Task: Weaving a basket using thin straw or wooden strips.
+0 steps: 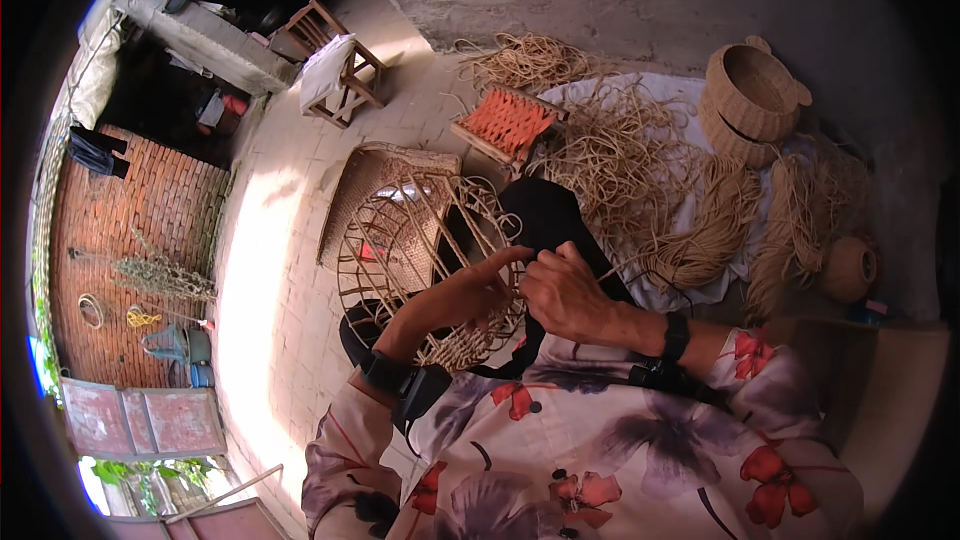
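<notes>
A round wire basket frame (400, 240) rests on my lap, its lower rim partly woven with tan straw rope. My left hand (478, 285) reaches over the frame's woven edge, fingers pinched on a strand of the straw rope (470, 340). My right hand (565, 290) sits just to the right of it, fingers curled on the same strand at the frame's rim. Both wrists wear black bands, and floral sleeves cover my forearms.
Loose bundles of straw rope (690, 210) lie on a white cloth to the right. Finished woven baskets (750, 95) stand behind them, a small round one (848, 268) further right. An orange-webbed stool (508, 123), a flat woven mat (365, 195) and a wooden stool (335, 65) stand ahead.
</notes>
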### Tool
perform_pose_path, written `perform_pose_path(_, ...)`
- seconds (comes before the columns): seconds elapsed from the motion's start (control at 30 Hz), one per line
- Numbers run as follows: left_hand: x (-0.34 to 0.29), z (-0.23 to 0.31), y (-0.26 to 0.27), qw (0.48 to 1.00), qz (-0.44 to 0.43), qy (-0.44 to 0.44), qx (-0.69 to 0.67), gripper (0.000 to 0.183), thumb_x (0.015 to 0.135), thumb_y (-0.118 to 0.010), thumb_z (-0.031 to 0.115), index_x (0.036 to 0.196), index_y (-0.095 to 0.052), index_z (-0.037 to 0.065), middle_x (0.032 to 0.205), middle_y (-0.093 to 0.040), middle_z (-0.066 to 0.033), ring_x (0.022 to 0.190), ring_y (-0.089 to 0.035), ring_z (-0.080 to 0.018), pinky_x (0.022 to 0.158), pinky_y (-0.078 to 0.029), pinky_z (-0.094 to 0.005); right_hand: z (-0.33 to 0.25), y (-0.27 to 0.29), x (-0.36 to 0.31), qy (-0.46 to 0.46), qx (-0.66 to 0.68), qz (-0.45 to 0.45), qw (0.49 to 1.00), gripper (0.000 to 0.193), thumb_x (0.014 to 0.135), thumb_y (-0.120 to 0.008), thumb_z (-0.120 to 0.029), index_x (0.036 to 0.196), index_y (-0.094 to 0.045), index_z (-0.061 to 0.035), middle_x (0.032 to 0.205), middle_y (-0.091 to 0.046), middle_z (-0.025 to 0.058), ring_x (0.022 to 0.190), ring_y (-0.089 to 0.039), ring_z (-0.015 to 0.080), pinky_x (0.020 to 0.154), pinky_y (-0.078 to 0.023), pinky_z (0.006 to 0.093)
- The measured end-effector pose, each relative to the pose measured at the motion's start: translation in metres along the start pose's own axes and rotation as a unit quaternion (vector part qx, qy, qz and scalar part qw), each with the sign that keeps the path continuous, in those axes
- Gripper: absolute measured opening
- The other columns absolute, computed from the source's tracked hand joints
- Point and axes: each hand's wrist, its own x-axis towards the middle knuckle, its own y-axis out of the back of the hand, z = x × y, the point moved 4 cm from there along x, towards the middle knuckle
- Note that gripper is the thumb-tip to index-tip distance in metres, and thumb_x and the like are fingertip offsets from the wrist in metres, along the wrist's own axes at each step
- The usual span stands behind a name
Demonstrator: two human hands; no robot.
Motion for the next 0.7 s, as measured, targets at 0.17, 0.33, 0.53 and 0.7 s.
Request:
perform_pose_path(0.17,0.004,0.016,0.007,0.983,0.059,-0.079,0.153,0.062,0.090,-0.056,0.001,0.146,-0.035,0.016,0.083,-0.062,-0.0037,0.059,-0.059,-0.0128,0.052,-0.049,-0.0277,-0.004,0.015,-0.006,-0.008,-0.012,-0.025,1.000,0.016,0.073,-0.069,-0.014,0.086,-0.062,-0.0076,0.085,-0.053,0.0073,0.086,-0.051,0.0251,0.080,-0.035,0.0418)
perform_pose_path(0.33,-0.024,0.029,0.000,0.932,0.147,-0.145,0.298,0.053,0.089,-0.056,0.003,0.139,-0.044,0.016,0.075,-0.065,-0.0083,0.060,-0.065,-0.0221,0.059,-0.052,-0.0388,0.005,0.026,-0.005,-0.066,0.016,0.025,0.997,0.014,0.077,-0.067,-0.010,0.089,-0.063,-0.0064,0.087,-0.055,0.0073,0.087,-0.052,0.0260,0.081,-0.038,0.0402)
perform_pose_path(0.53,-0.099,0.003,-0.025,0.998,-0.022,0.050,0.040,0.049,0.094,-0.050,0.001,0.141,-0.044,0.014,0.072,-0.062,-0.0029,0.054,-0.056,-0.0094,0.048,-0.046,-0.0241,0.016,0.017,0.002,-0.118,0.131,0.076,0.981,0.011,0.080,-0.063,-0.003,0.090,-0.063,-0.0052,0.084,-0.061,0.0098,0.082,-0.058,0.0301,0.075,-0.045,0.0404)
perform_pose_path(0.7,-0.198,-0.048,-0.022,0.979,0.150,0.073,-0.114,0.046,0.092,-0.048,0.000,0.136,-0.052,0.011,0.073,-0.062,-0.0027,0.050,-0.053,-0.0061,0.045,-0.043,-0.0204,0.017,0.008,0.008,-0.140,0.157,0.081,0.974,0.006,0.082,-0.061,-0.002,0.087,-0.063,-0.0047,0.081,-0.065,0.0099,0.078,-0.061,0.0310,0.071,-0.048,0.0407)
